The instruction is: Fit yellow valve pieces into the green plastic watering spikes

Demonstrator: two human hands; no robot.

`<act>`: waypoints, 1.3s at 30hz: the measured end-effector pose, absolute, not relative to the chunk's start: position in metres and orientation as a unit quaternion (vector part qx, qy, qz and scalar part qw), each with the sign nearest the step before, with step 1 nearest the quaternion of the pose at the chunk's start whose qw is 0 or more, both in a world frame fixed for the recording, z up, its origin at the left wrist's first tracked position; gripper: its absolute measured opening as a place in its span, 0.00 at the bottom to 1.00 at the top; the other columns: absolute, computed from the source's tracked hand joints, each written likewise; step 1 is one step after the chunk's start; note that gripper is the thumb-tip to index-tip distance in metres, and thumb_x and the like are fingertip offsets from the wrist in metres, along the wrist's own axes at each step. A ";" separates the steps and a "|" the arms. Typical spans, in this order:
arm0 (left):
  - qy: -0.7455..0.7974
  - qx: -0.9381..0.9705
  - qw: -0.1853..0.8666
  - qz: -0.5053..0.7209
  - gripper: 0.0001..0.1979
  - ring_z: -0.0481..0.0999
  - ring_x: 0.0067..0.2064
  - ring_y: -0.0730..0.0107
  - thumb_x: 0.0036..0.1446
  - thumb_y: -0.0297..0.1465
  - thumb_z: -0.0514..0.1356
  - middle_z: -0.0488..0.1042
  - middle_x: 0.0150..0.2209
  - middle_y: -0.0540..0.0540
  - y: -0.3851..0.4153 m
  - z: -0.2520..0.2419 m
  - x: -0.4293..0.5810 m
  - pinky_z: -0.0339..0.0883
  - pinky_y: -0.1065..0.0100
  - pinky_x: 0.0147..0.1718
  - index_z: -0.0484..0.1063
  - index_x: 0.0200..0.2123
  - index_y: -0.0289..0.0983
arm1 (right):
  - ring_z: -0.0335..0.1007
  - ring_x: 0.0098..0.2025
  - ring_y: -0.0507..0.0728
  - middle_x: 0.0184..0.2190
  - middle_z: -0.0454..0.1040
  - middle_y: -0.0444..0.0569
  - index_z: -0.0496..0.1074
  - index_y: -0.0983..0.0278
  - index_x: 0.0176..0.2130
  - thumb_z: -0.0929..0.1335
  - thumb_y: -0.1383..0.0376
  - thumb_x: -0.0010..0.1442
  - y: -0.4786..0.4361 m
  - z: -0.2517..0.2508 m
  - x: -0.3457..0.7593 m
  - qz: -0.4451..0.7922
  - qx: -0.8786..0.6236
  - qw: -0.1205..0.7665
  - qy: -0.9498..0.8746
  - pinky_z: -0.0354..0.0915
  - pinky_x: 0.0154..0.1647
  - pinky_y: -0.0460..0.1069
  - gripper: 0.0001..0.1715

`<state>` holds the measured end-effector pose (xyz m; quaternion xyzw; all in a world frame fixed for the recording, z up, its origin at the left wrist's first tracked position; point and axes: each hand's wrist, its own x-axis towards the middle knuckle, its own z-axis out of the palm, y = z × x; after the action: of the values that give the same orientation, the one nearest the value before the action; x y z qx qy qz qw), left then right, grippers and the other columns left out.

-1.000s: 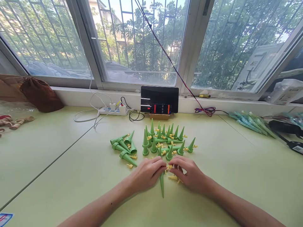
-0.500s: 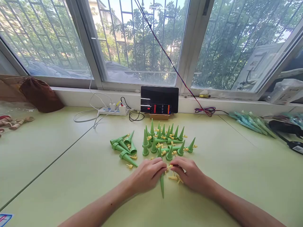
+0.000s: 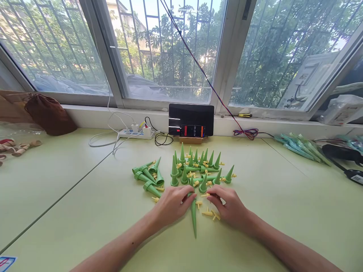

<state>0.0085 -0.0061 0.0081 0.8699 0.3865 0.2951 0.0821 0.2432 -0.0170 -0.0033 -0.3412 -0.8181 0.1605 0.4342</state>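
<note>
My left hand is closed at the wide end of a green plant-watering spike, whose tip points toward me. A yellow T-shaped valve shows beside that spike; I cannot tell if it is attached. Between the thumb and fingertips of my right hand is a small yellow valve, apart from the spike. Just below, two loose yellow valves, one a T-shaped piece, lie on the table. Several green spikes stand point up beyond my hands, some with yellow valves fitted.
A pile of green spikes lies to the left. A phone showing a timer leans on a black tablet at the back. There are also a power strip, a brown bag and bagged blue-green pieces.
My hands have moved slightly apart; the left went a little up and left. The yellow valve beside the spike is now uncovered. My right hand still pinches a yellow valve.
</note>
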 end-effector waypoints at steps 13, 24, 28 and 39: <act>0.440 0.863 0.098 0.229 0.04 0.72 0.23 0.68 0.65 0.32 0.61 0.74 0.22 0.53 -0.010 0.012 0.011 0.57 0.70 0.25 0.75 0.38 0.39 | 0.68 0.27 0.55 0.28 0.75 0.49 0.74 0.62 0.39 0.64 0.62 0.72 -0.018 -0.005 0.244 0.166 -0.353 0.430 -0.814 0.67 0.28 0.48 0.12; 0.469 0.852 0.133 0.189 0.08 0.70 0.24 0.67 0.67 0.34 0.58 0.71 0.21 0.52 -0.011 0.016 0.014 0.54 0.70 0.25 0.73 0.35 0.39 | 0.67 0.25 0.54 0.27 0.72 0.47 0.73 0.63 0.40 0.64 0.63 0.71 -0.018 -0.002 0.243 0.164 -0.365 0.432 -0.808 0.65 0.26 0.48 0.09; 0.465 0.851 0.152 0.191 0.10 0.68 0.24 0.68 0.66 0.34 0.57 0.70 0.21 0.53 -0.010 0.013 0.014 0.53 0.70 0.25 0.69 0.32 0.39 | 0.66 0.26 0.54 0.27 0.72 0.46 0.72 0.62 0.40 0.65 0.64 0.70 -0.018 -0.003 0.243 0.172 -0.369 0.431 -0.805 0.65 0.27 0.48 0.07; 0.431 0.844 0.176 0.267 0.08 0.66 0.24 0.73 0.66 0.34 0.56 0.68 0.22 0.55 -0.008 0.010 0.014 0.56 0.71 0.27 0.66 0.34 0.39 | 0.66 0.27 0.54 0.28 0.72 0.46 0.72 0.62 0.42 0.65 0.67 0.70 -0.017 0.000 0.243 0.162 -0.362 0.458 -0.795 0.65 0.28 0.48 0.06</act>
<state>0.0138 -0.0084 0.0103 0.8435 0.4313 0.2672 0.1763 0.2430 -0.0171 -0.0001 -0.3625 -0.7954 0.1618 0.4579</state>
